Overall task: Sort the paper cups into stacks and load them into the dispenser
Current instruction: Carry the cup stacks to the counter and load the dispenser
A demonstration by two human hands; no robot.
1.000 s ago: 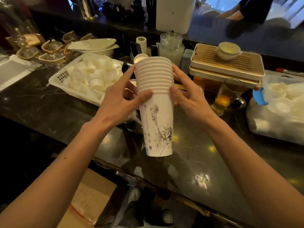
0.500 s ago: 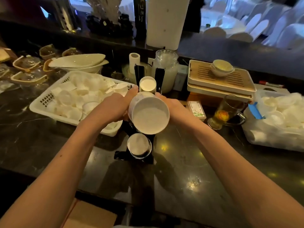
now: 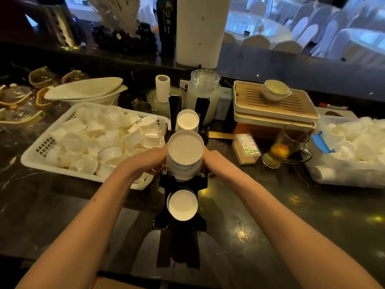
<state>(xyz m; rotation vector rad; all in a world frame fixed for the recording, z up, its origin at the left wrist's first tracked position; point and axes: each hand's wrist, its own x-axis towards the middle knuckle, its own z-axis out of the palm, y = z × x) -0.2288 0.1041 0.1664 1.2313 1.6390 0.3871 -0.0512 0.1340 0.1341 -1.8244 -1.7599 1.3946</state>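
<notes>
Both hands, left hand and right hand, grip closed around the cup stack, holding it upside down to drop into the dispenser.

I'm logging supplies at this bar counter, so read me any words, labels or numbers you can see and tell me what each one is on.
No text reads clearly.
Held cup stack: a band of print along its side, too blurred to read.
Small box with a green bamboo drawing: printed lines, too small to read.
Dark bottle on the back ledge: pale characters, not legible.
</notes>
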